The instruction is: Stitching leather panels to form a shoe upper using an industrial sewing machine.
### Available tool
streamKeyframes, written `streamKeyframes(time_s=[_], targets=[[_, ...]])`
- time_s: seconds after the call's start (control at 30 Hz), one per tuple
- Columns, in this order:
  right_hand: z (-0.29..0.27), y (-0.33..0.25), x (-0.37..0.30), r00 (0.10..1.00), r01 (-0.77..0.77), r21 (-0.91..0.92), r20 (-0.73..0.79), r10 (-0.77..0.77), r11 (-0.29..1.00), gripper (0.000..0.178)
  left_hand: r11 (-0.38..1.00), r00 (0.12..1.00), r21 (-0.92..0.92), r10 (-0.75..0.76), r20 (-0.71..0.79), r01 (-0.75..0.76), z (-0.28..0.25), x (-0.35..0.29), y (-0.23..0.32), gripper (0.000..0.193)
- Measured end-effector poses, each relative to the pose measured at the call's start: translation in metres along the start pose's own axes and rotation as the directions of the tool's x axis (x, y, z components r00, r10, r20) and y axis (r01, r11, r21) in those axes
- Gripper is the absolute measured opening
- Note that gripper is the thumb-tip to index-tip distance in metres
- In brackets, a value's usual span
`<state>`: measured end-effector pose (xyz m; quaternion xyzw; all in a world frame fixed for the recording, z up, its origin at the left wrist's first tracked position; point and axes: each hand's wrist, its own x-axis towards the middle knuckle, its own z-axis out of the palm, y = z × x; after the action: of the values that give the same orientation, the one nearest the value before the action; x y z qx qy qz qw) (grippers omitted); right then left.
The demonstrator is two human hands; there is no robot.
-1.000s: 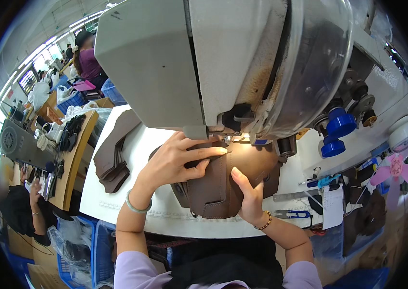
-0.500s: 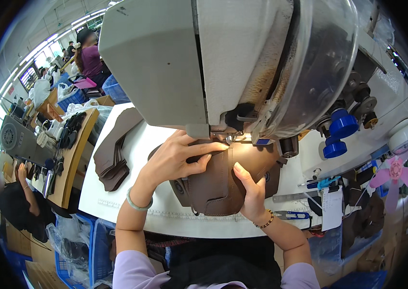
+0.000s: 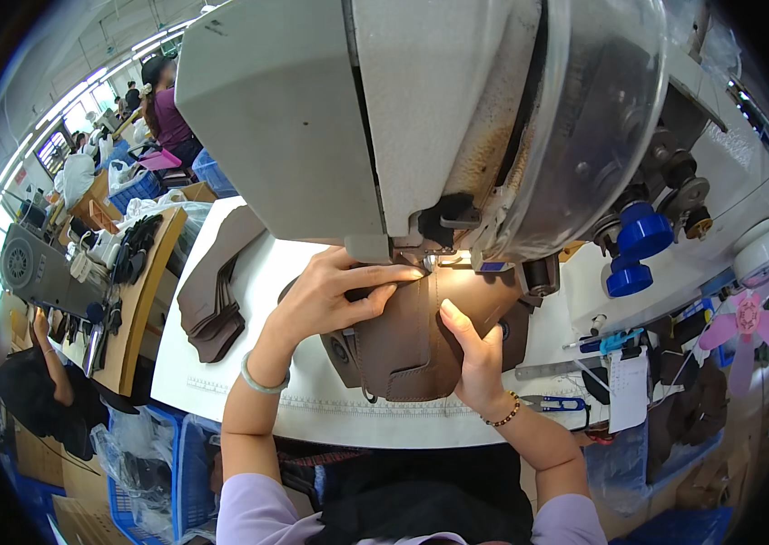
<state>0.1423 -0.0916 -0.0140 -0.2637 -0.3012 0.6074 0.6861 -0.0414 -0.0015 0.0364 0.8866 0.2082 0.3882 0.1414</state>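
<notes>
A brown leather bag piece [image 3: 394, 350] with a stitched seam and flap lies under the head of a grey-white sewing machine [image 3: 285, 118]. The machine's lamp lights the leather around the presser foot [image 3: 430, 261]. My left hand [image 3: 335, 295] grips the leather left of the foot, its index fingertip pressed down close to the needle area and the thumb just below. My right hand [image 3: 477, 359] holds the piece's right side, thumb on top and the other fingers hidden under or behind it. The needle tip itself is too small to make out.
Stacked brown leather pieces [image 3: 212, 304] lie on the white table [image 3: 312, 420] at left. Blue thread snips [image 3: 555, 403], a metal ruler [image 3: 543, 371] and a pink fan [image 3: 746, 322] are at right. Blue crates [image 3: 176, 472] stand below. Other people work at far left.
The leather piece has shifted slightly away from me under the presser foot. Both hands keep nearly the same hold on it.
</notes>
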Motion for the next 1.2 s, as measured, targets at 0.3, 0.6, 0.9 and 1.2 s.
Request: streamKeyframes(time_s=[0.3, 0.6, 0.9, 1.2], targets=[[0.000, -0.001, 0.001, 1.000, -0.006, 0.015, -0.011, 0.007, 1.000, 0.018, 0.999, 0.999, -0.011, 0.033, -0.023, -0.033, 0.001, 0.004, 0.003, 0.033], [-0.002, 0.002, 0.001, 0.999, 0.035, -0.026, 0.019, -0.034, 0.999, 0.019, 0.998, 0.998, 0.026, 0.057, -0.026, -0.056, 0.002, 0.002, -0.001, 0.035], [-0.005, 0.007, 0.003, 0.996, 0.092, -0.079, -0.004, -0.093, 0.993, 0.020, 1.000, 0.999, 0.024, 0.003, -0.043, -0.002, 0.007, 0.002, 0.000, 0.035], [-0.005, -0.003, 0.003, 1.000, -0.009, -0.007, -0.023, 0.009, 1.000, 0.017, 0.984, 0.997, 0.179, 0.035, -0.069, -0.022, 0.008, -0.001, 0.006, 0.036]])
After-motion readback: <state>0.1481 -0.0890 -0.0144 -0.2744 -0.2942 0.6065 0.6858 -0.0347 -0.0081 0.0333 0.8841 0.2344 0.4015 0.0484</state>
